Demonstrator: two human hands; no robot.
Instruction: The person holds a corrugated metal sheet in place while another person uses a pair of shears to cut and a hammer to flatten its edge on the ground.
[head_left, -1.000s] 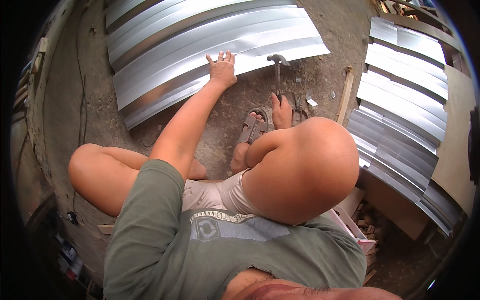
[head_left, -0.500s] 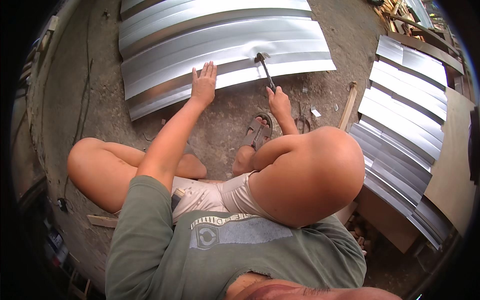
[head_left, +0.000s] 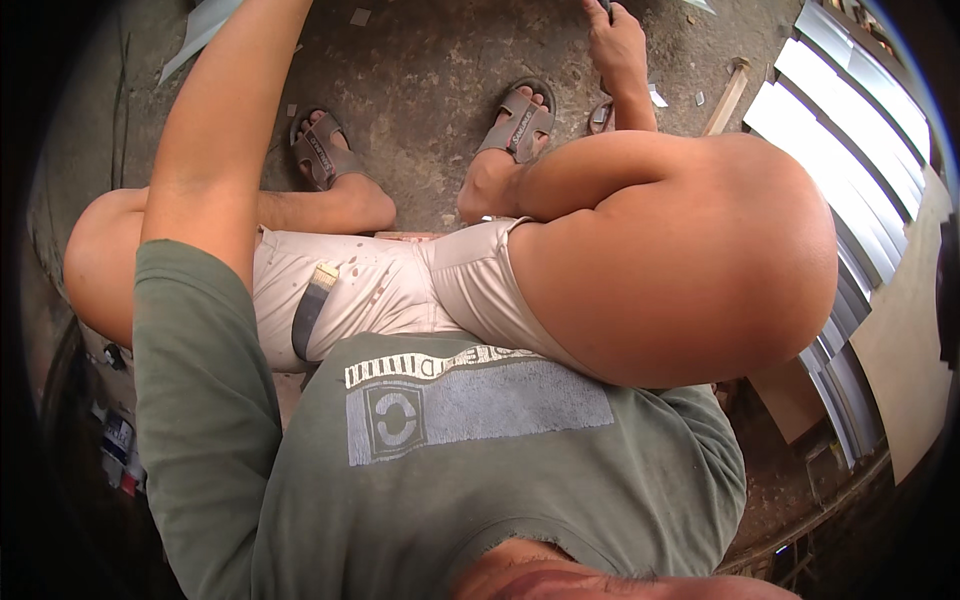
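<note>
My right hand (head_left: 618, 50) is at the top edge, right of centre, with its fingers closed round the dark handle of a hammer (head_left: 605, 8). Only a short piece of that handle shows; the hammer's head lies beyond the frame. My left forearm (head_left: 235, 110) reaches up and leaves the picture at the top, so the left hand is hidden. A corner of the ribbed metal sheet (head_left: 200, 38) shows at upper left. Close to my right wrist, a looped metal tool (head_left: 602, 117), perhaps snips, rests on the ground, partly covered by my arm.
Beyond my right knee lie overlapping shiny metal sheets (head_left: 850, 125) and a tan board (head_left: 905, 330). A wooden stick (head_left: 728, 97) lies beside them. Small metal scraps (head_left: 657, 96) dot the rough ground (head_left: 420, 90). My sandalled feet (head_left: 522, 122) stand between the arms.
The view has tipped down toward my body. The large metal sheet, my left hand and the hammer's head have slipped past the top edge; my right hand still grips the hammer.
</note>
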